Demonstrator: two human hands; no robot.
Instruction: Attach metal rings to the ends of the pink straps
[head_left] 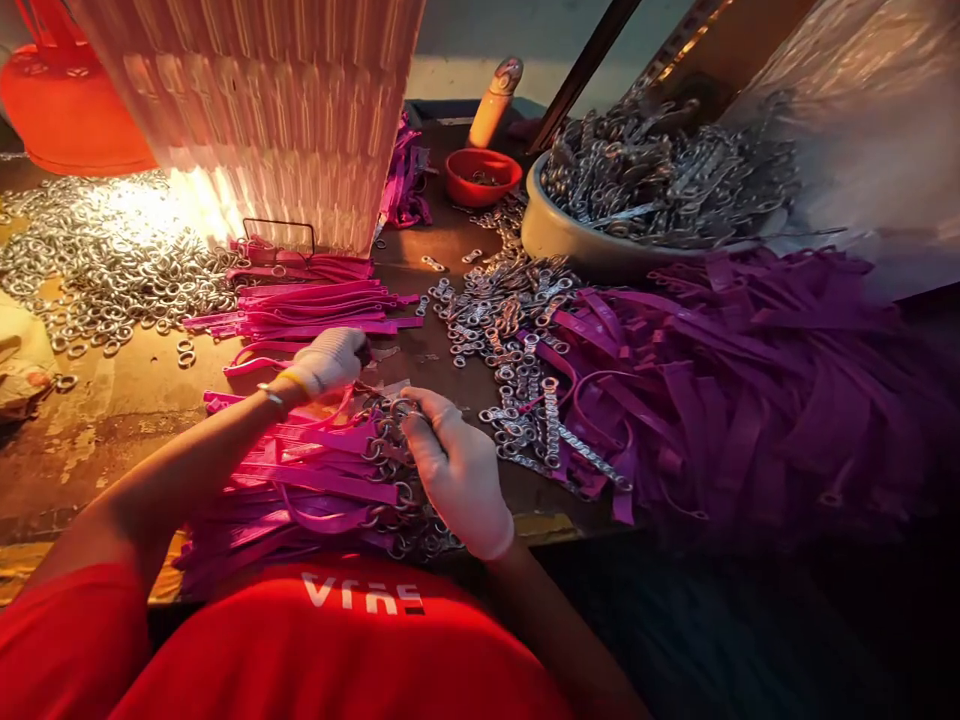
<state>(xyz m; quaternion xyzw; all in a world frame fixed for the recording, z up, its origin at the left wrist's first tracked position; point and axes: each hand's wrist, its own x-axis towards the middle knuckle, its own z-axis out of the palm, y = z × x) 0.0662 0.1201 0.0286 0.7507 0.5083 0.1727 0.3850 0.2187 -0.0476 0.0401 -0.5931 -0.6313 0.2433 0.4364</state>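
Observation:
My left hand (326, 362), in a pale glove with dark fingertips, is closed above the near pile of pink straps (315, 470). What it grips is hidden behind the fingers. To its right, my right hand (463, 478), also gloved, pinches a metal ring (405, 408) between thumb and forefinger. Several straps in the near pile end in metal rings (384, 465), which hang on the side by my right hand. Just beyond my left hand lies a flat stack of pink straps (300, 310).
Loose metal rings (112, 260) are heaped at left under a red lamp (75, 110), beside a ribbed translucent panel (262, 110). Metal links (510, 310) spread right of centre, near a red bowl (480, 178), a basin (551, 228) of metal parts and a large purple strap heap (735, 390).

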